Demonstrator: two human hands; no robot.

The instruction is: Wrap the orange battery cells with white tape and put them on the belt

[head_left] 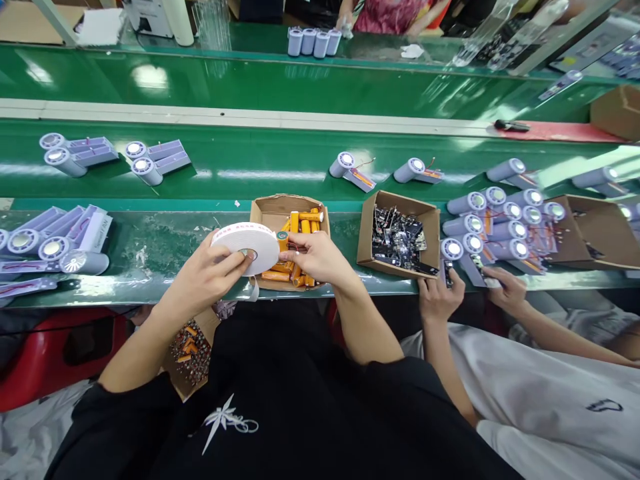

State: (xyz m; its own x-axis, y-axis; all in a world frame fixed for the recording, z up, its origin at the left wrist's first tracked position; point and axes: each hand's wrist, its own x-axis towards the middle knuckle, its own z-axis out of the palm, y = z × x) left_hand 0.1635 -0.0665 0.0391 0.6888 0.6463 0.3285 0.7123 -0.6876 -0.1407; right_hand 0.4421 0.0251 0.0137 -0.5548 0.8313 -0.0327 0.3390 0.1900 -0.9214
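My left hand (207, 273) is closed around a wide roll of white tape (240, 238), its thumb and fingers at the core. A loose tape end (255, 291) hangs below the roll. Right beside the roll, my right hand (320, 255) pinches an orange cylindrical battery (283, 241) that stands upright against the roll's edge. Whether the tape sticks to the battery I cannot tell. Under both hands sits an open cardboard box (261, 208) holding several more orange batteries (303, 223).
To the right stands a box of small black circuit boards (399, 233). A co-worker's hands (443, 293) handle parts near clustered lilac cylinder units (510, 230). More lilac units (83, 240) lie at left. Others rest on the green conveyor (260, 160). A box with scraps (193, 353) is by my lap.
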